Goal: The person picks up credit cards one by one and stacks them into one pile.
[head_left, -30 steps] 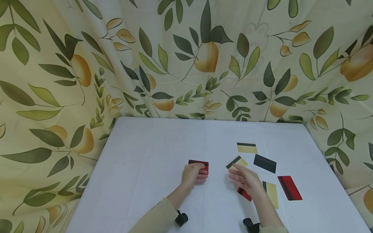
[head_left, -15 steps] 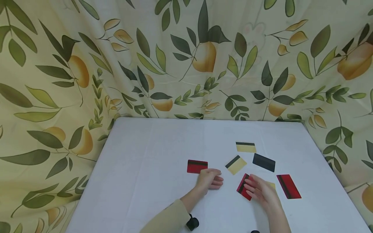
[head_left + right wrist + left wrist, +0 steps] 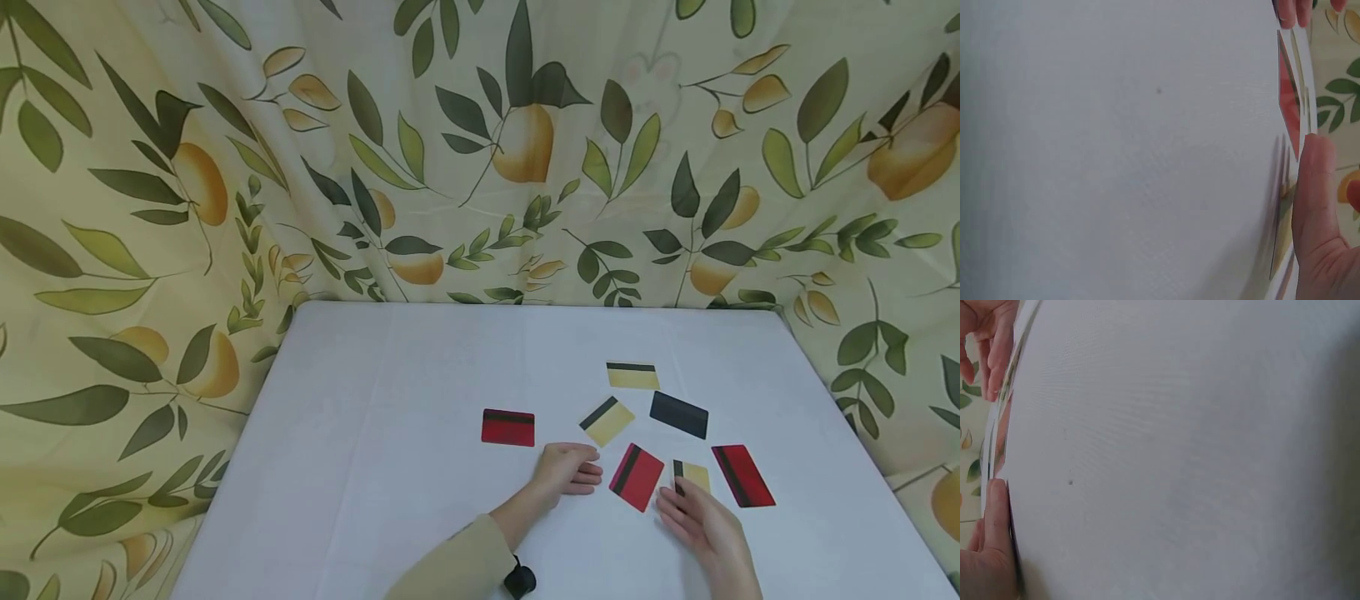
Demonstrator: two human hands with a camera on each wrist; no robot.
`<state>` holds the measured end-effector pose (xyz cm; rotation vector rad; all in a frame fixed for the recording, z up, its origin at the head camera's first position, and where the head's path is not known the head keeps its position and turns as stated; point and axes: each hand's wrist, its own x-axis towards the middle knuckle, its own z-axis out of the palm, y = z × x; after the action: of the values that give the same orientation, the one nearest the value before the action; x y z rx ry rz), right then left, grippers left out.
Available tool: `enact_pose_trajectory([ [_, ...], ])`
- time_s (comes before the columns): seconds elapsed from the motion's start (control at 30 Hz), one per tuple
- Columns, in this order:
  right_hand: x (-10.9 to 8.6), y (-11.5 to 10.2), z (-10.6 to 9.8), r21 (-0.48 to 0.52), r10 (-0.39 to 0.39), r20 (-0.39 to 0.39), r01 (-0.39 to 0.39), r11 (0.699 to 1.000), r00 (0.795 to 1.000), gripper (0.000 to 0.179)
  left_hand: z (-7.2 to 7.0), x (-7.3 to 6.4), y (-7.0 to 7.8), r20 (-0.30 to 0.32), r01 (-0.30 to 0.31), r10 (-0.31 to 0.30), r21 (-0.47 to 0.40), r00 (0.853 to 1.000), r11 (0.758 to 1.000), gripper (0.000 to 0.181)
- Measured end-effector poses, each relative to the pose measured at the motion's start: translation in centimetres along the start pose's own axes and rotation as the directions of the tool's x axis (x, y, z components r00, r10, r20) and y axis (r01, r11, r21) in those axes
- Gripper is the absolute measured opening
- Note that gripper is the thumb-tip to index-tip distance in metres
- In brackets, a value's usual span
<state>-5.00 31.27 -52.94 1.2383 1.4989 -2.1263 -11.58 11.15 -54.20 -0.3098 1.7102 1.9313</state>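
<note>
On the tabletop point(image 3: 360, 500), the left hand point(image 3: 566, 471) and right hand point(image 3: 707, 525) have relaxed fingers clamped on nothing, the right over a near yellow card point(image 3: 696, 475). One red card point(image 3: 508, 428) seems set apart at left; six cards point(image 3: 637, 477), scattered at right, seem left to handle.

From lower centre to lower right of the frame, three red cards point(image 3: 637, 477), three yellow cards point(image 3: 609, 423), all dark-striped, and one dark card point(image 3: 678, 415) lie flat; the lowest yellow card point(image 3: 695, 475) is partly hidden.
</note>
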Motion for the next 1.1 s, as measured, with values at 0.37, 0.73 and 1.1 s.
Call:
enact_pose_trajectory([
  [0.37, 0.9, 1.0, -0.1, -0.004, -0.009, -0.034, 0.009, 1.000, 0.999, 0.077, 0.9, 0.7, -0.1, 0.043, 0.001, 0.000, -0.018, 0.999, 1.000, 0.023],
  [0.73, 0.6, 1.4, 0.7, 0.019, -0.034, -0.016, 0.034, 0.999, 0.999, 0.069, 1.8, 1.0, 0.3, 0.051, 0.076, -0.078, 0.025, 0.996, 0.997, 0.021],
  [1.1, 1.4, 2.0, 0.8, -0.014, -0.045, -0.053, 0.044, 0.999, 0.998, 0.066, 1.8, 0.8, 0.9, 0.060, 0.102, -0.106, 0.066, 0.993, 0.993, 0.023],
])
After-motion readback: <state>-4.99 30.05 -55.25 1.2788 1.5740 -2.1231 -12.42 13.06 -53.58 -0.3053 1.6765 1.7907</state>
